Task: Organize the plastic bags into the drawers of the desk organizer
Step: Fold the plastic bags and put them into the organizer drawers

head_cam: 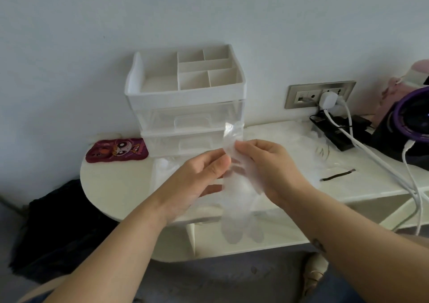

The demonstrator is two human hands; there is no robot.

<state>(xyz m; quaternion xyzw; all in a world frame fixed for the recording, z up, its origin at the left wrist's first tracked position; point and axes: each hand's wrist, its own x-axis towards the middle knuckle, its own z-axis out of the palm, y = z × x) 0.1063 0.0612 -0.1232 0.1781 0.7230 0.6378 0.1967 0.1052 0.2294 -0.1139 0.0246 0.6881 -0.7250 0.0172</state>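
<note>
Plastic bag point(236, 200): clear, hanging upright at frame centre between both hands; its top end shows in front of the organizer's drawers point(190, 119).
Left grip point(199, 175): narrow, thumb and fingers pinching the bag's left edge.
Right grip point(267, 165): narrow, thumb and fingers pinching the bag's right edge.
Desk organizer point(185, 89): white, upper centre; open compartments on top, 2 clear drawers below, both pushed in.
Worktop point(111, 186): white; loose clear plastic point(299, 140) lies right of the organizer.
Pouch point(117, 150): red, cartoon print, just left of the organizer.
Cables point(371, 156): white, crossing the right side.
</note>
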